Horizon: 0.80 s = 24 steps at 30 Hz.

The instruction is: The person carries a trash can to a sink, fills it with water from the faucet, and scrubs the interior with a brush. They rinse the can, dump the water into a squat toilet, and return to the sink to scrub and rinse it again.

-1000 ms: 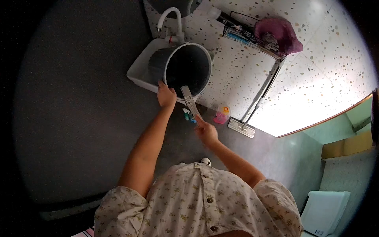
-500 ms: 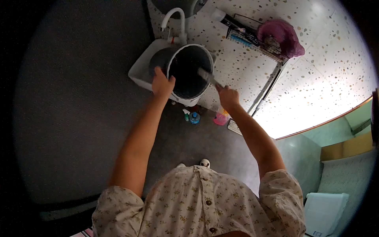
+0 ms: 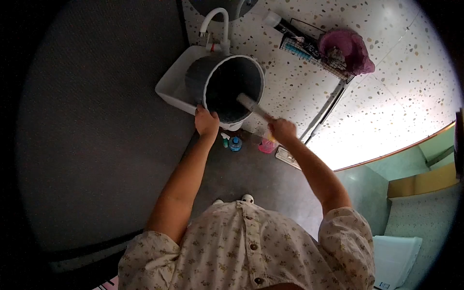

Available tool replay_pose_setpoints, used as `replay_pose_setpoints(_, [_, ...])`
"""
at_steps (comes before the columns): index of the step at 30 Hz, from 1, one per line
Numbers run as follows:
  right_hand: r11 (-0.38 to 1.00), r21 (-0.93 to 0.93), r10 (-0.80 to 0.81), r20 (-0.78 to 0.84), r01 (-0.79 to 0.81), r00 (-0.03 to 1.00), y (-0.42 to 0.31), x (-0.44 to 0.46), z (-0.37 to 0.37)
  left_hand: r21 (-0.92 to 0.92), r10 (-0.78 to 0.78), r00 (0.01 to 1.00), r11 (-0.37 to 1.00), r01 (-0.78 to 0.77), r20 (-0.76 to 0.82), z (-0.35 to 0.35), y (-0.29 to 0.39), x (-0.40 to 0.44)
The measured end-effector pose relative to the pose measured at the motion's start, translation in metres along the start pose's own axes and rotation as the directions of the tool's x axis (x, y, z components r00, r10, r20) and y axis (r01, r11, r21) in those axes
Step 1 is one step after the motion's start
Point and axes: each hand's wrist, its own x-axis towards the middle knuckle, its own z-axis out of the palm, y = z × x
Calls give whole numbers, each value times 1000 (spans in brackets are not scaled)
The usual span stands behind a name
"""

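A grey bucket (image 3: pixel 195 79) lies tilted over the white sink (image 3: pixel 169 89), its dark mouth facing me. My left hand (image 3: pixel 207 122) is closed on the lower left of the bucket's rim, thumb toward the opening. In my right hand (image 3: pixel 282 130) is the handle of a pale brush (image 3: pixel 252 105). The brush head reaches over the right part of the rim into the bucket's mouth; whether it touches the inner wall I cannot tell. Behind the bucket rises a white faucet (image 3: pixel 224 26), its spout to the left.
A wire rack (image 3: pixel 314 58) on the speckled wall holds a tube (image 3: pixel 297 34) and a purple bag (image 3: pixel 355 50). A blue bottle (image 3: pixel 235 143), a green spray bottle (image 3: pixel 225 140), a pink item (image 3: pixel 267 146) and a flat mop (image 3: pixel 287 157) are on the floor below.
My left hand has moved from the bucket's left side down to its lower rim. My right hand and the brush have come lower, toward me. The bucket has turned slightly.
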Motion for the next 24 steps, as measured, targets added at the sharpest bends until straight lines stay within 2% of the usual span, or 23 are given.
replay_pose_setpoints(1, [987,-160,-41,-175,13,984,25,20,25,-1,-1,1000,1000,1,-2,1,-1,1])
replay_pose_setpoints(2, [978,-210,-54,-247,1,968,33,22,8,-12,-18,1000,1000,18,26,3,-1,3])
replay_pose_setpoints(5, [981,-191,-93,-327,31,940,44,23,-2,1,-34,998,999,34,55,3,2,8])
replay_pose_setpoints(7, [996,-88,-11,-124,0,992,32,8,16,18,-28,998,999,27,54,-2,8,11])
replay_pose_setpoints(8, [999,33,-4,-77,7,997,23,-1,37,21,-76,992,997,74,97,-5,11,13])
replay_pose_setpoints(9, [998,58,24,-43,-21,999,5,-16,54,25,-124,982,992,121,141,-6,14,14])
replay_pose_setpoints(10, [980,198,29,-103,-8,994,-13,-27,69,23,-125,982,992,123,139,-4,13,14])
replay_pose_setpoints(11, [943,332,34,-163,22,986,-31,-38,84,27,-88,994,996,86,71,-1,11,12])
replay_pose_setpoints(12, [867,496,24,-133,45,991,-53,-50,77,38,-47,999,998,46,9,1,9,9])
replay_pose_setpoints(13, [762,644,11,-108,61,994,-68,-56,71,39,-43,999,998,42,11,1,8,9])
replay_pose_setpoints(16, [746,658,27,-183,102,983,-80,-65,62,16,-89,996,996,88,30,-4,9,6])
replay_pose_setpoints(17, [781,614,-40,-137,117,990,-65,-66,54,18,-66,997,998,65,35,-7,9,5])
replay_pose_setpoints(18, [884,468,30,-79,10,996,-41,-46,80,17,-43,999,999,43,33,-10,11,7])
replay_pose_setpoints(19, [927,369,56,42,-67,998,-18,-30,77,16,-41,999,999,41,31,-8,8,9])
replay_pose_setpoints(20, [960,252,80,161,-120,984,5,-14,74,42,27,999,999,-28,26,-3,0,14])
replay_pose_setpoints(21, [994,61,-82,-103,88,991,26,-18,54,67,94,995,993,-95,23,-1,-3,17])
replay_pose_setpoints(22, [994,-97,-60,-97,50,994,44,1,39,66,94,995,993,-95,21,-7,2,19])
replay_pose_setpoints(23, [975,-218,-81,-122,53,989,57,17,12,73,81,990,993,-90,116,-21,13,22])
replay_pose_setpoints(24, [966,-241,-146,-232,88,962,69,32,-11,80,66,976,993,-85,210,-30,22,26])
